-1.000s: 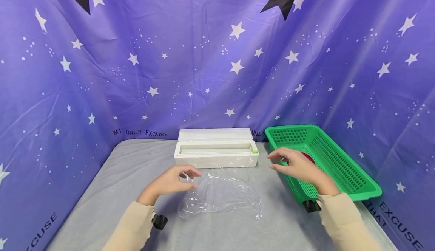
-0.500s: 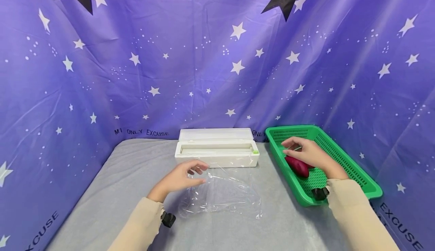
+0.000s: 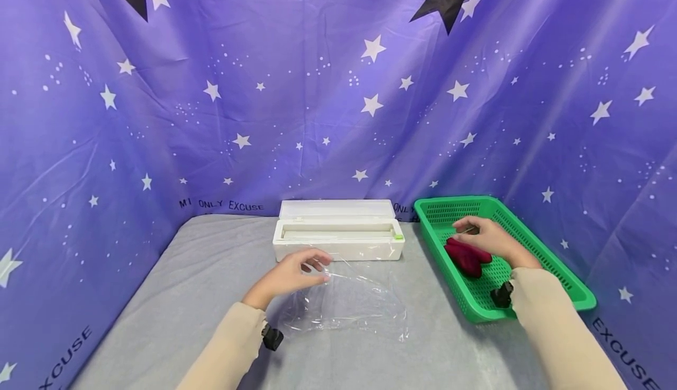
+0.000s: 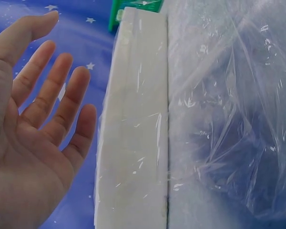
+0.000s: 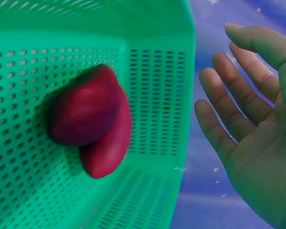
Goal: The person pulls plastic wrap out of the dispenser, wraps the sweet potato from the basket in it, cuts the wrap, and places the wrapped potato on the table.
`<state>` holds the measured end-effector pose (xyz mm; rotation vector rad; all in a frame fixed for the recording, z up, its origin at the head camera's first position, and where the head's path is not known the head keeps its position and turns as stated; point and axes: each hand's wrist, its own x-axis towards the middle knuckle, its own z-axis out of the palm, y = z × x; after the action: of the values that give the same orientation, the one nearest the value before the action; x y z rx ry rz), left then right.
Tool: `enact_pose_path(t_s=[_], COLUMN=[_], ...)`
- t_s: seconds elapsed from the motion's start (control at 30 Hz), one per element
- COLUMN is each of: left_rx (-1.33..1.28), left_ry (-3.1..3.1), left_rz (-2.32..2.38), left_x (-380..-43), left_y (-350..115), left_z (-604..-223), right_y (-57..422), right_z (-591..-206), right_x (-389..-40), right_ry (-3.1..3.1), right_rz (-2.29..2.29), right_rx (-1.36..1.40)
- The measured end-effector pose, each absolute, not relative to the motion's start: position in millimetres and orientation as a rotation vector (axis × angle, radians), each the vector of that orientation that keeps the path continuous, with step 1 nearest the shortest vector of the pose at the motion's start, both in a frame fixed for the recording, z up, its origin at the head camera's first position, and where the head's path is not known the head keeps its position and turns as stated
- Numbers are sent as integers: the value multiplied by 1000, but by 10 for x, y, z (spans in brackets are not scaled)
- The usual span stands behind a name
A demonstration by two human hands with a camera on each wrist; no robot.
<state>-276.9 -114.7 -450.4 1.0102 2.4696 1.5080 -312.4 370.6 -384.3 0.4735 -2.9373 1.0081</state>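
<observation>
Two dark red, sweet-potato-like roots point(image 5: 86, 114) lie overlapping in a green perforated basket point(image 5: 162, 102). Over the basket, just above the roots in the head view, is my right hand point(image 3: 489, 238), fingers relaxed and palm bare in the right wrist view. My left hand point(image 3: 296, 272) hovers over the left part of a clear plastic wrap sheet point(image 3: 359, 305), its fingers loosely bent and holding nothing. That crinkled sheet runs from the front of a white wrap dispenser box point(image 3: 338, 251) onto the table; its lid stands raised at the back.
Grey cloth covers the table point(image 3: 201, 261). A purple star-printed curtain point(image 3: 317, 84) closes off the back and both sides. A small green piece point(image 3: 398, 236) sits at the dispenser's right end.
My right hand has moved right, from the basket's left rim to over its inside, bringing the red roots into view. My left hand has shifted right and slightly up over the wrap.
</observation>
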Motion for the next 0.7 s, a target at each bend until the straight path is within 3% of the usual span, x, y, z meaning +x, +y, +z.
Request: enact_pose_path(t_s=[0.7], left_rx=[959], left_ry=[2384], left_rz=[1566], left_x=[-2846], left_y=[-971], left_z=[-4524], right_y=[3979], right_z=[-4181], right_x=[-3289], right_ry=[-3121], right_rz=[1052], right_rx=[287])
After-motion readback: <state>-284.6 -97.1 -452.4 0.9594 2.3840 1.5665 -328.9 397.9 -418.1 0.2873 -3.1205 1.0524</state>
